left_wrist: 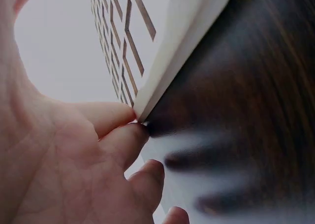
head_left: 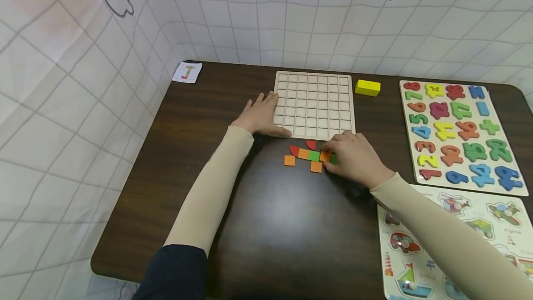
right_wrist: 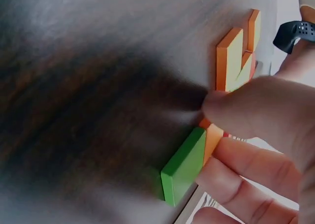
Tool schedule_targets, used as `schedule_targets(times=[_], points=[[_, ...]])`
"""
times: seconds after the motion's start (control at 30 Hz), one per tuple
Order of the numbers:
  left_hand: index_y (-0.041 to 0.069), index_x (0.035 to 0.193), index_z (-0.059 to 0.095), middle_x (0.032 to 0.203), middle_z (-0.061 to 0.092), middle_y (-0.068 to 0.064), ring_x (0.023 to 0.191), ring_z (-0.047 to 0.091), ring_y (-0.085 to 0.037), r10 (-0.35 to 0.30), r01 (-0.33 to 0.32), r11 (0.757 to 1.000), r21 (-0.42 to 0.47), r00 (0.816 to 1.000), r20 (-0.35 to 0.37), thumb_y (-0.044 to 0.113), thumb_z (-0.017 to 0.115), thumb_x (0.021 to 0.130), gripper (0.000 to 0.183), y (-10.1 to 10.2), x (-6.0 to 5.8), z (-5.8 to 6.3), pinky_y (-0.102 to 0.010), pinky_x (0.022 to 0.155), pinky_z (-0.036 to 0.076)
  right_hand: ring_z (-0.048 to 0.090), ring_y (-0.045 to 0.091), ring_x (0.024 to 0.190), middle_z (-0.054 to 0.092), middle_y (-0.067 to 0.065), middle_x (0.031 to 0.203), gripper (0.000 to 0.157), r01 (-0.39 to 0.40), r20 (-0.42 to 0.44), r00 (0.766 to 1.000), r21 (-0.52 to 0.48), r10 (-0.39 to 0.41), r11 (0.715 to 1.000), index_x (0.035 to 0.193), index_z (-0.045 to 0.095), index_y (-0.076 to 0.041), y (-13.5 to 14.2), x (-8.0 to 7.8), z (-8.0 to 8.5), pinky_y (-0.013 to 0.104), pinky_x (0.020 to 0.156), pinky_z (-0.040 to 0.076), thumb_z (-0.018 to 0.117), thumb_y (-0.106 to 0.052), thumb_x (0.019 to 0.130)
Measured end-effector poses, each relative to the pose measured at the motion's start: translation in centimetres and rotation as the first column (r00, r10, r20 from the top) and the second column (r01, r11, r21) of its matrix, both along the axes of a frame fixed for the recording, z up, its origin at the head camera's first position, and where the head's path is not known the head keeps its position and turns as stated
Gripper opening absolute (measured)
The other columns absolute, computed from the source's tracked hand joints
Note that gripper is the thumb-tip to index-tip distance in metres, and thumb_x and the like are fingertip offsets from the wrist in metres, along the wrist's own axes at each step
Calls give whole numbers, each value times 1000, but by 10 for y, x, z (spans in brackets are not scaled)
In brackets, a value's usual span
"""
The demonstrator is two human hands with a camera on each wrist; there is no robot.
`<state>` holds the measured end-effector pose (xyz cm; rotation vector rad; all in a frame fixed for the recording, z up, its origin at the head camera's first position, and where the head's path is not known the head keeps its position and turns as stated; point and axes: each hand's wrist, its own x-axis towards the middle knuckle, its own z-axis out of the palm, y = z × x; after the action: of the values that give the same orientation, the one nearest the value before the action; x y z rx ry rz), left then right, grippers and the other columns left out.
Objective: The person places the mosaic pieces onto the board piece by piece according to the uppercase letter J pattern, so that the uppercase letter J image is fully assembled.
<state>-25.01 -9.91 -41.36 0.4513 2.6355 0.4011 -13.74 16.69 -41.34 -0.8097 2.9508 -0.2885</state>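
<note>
Grid (head_left: 314,104): unfilled
Tiles (head_left: 314,156): in front of grid, seemingly all left
Left hand (head_left: 260,117): wide, touching grid
Right hand (head_left: 356,159): pinching orange tile (head_left: 325,157)

From the head, I look forward and down at the tabletop (head_left: 266,244). My wrist views sit close; head and left share the gridded board (head_left: 314,105).
</note>
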Motion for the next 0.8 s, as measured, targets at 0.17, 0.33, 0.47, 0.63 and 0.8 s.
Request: schedule_targets(times=[0.17,0.33,0.47,0.63,0.8], points=[[13,169,5,177,2,-8,165,1,-34,13,-13,1000,-8,1000,-1,72,75,81,127,-4,4,-3,-58,133,5,63,29,94,77,5,99,25,1,17,1000,-21,-1,1000,105,81,-12,0,-1,0,46,79,47,84,-22,82],[14,169,5,178,3,-7,165,2,-33,28,-28,1000,2,1000,-6,71,76,81,127,-5,4,-2,-58,133,6,63,30,92,77,5,98,22,16,-7,1000,-82,-16,997,102,79,-11,4,-16,9,50,80,50,83,-19,82],[14,169,7,178,4,-7,165,3,-33,34,-33,999,21,999,-27,70,78,80,127,-4,2,1,-57,133,7,63,35,103,76,10,104,24,88,-1,996,-138,-89,987,106,77,-8,7,-38,21,58,90,50,80,-16,84],[14,169,6,177,3,-7,165,2,-33,33,-33,999,29,999,-7,69,79,80,127,-2,2,1,-57,133,6,62,37,108,75,15,109,25,112,31,994,-197,-108,974,111,77,-4,5,-68,21,61,101,47,76,-14,88],[14,169,8,177,5,-7,165,3,-33,25,-25,999,22,1000,-12,70,79,79,127,-1,4,-1,-57,133,7,64,35,107,75,15,110,27,87,55,996,-203,-77,975,115,77,-4,-3,-104,13,53,100,51,75,-14,91]])
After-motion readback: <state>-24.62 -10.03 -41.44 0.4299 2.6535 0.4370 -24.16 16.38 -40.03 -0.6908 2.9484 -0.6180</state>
